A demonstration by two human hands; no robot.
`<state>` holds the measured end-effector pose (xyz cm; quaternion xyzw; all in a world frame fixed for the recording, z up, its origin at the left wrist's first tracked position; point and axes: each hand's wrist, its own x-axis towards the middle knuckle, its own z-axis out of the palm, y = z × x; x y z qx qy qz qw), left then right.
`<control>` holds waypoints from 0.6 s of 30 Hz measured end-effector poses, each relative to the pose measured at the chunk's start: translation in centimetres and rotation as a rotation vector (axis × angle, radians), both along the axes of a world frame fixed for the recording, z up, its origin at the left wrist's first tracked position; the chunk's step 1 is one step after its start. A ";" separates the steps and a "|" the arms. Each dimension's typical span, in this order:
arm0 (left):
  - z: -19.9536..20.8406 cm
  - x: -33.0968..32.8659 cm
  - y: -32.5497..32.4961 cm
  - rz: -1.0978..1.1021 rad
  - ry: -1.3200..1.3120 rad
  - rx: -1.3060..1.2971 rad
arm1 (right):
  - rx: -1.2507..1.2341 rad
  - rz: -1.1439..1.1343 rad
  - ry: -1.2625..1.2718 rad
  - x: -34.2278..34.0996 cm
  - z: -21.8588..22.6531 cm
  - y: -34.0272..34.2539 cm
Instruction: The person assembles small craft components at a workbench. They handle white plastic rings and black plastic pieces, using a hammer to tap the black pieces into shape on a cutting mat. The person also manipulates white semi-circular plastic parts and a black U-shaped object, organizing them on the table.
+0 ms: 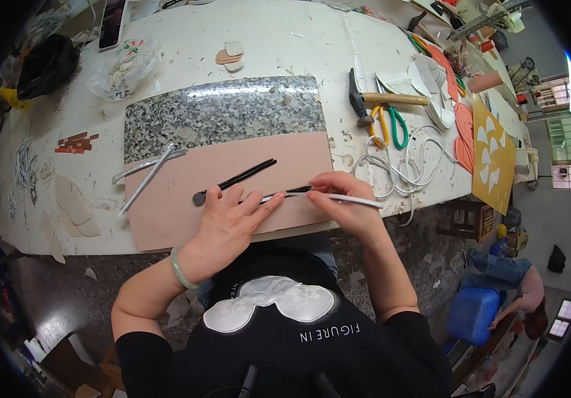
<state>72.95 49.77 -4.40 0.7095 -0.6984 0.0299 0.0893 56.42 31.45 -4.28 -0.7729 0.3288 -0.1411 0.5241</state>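
My left hand [229,222] lies on a pink sheet [159,219] with its fingers spread, the index fingertip pressing a narrow black strip [297,191]. To its right, my right hand [348,209] is closed in a pinch at the strip's right end. A slim white length [358,199], a rod or stiff cord, runs through that grip and sticks out to the right. Just beyond my left fingers lie more narrow black strips [249,172], with a dark round piece [199,198] at their near end.
The sheet overlaps a speckled stone slab [226,109]. A silver cutter [149,164] and a white stick [145,182] lie at left. On the right are a hammer [391,99], scissors with green and yellow handles [398,127] and looped white cord [405,169]. A person [531,285] bends beyond.
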 end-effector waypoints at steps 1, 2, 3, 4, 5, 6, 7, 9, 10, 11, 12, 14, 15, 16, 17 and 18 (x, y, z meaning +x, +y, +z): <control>0.0 0.0 -0.2 -0.014 -0.004 0.006 | -0.026 0.006 0.044 -0.1 0.1 -0.2; 0.2 0.1 -0.5 -0.031 -0.012 0.010 | -0.055 0.008 0.083 0.0 0.2 -0.5; 0.4 0.2 -0.8 -0.043 -0.015 0.015 | -0.084 0.011 0.123 0.0 0.3 -0.8; 0.6 0.2 -1.0 -0.053 -0.019 0.020 | -0.164 0.031 0.079 0.0 -0.2 -0.9; 0.7 0.2 -1.1 -0.063 -0.023 0.026 | -0.216 0.031 0.071 0.0 -0.6 -0.8; 0.9 0.2 -1.3 -0.068 -0.008 0.031 | -0.268 0.031 0.064 0.0 -1.0 -0.8; 1.0 0.1 -1.5 -0.073 0.006 0.036 | -0.320 0.031 0.057 0.0 -1.1 -0.8; 1.1 -0.1 -2.0 -0.060 0.132 0.011 | -0.364 0.054 0.048 0.0 -1.1 -0.8; 0.9 -0.5 -2.7 -0.045 0.243 -0.022 | -0.386 0.065 0.044 0.0 -1.1 -0.8; 0.6 -0.8 -3.4 -0.025 0.353 -0.060 | -0.351 0.071 0.018 0.0 -0.8 -0.7; 0.3 -1.1 -4.0 -0.015 0.460 -0.110 | -0.315 0.077 -0.007 -0.2 0.0 -0.4; -0.4 -1.6 -5.0 0.008 0.671 -0.210 | -0.259 0.101 -0.073 -0.2 1.7 0.1; -0.5 -1.6 -5.0 -0.005 0.740 -0.202 | -0.270 0.113 -0.100 -0.2 2.3 0.2; -0.5 -1.6 -5.0 -0.015 0.809 -0.195 | -0.280 0.128 -0.128 -0.2 2.7 0.3; -0.4 -1.3 -4.8 -0.027 0.868 -0.184 | -0.287 0.139 -0.166 0.0 2.9 0.5; -0.2 -1.4 -4.7 -0.019 0.889 -0.245 | -0.324 0.183 -0.196 0.2 2.7 0.4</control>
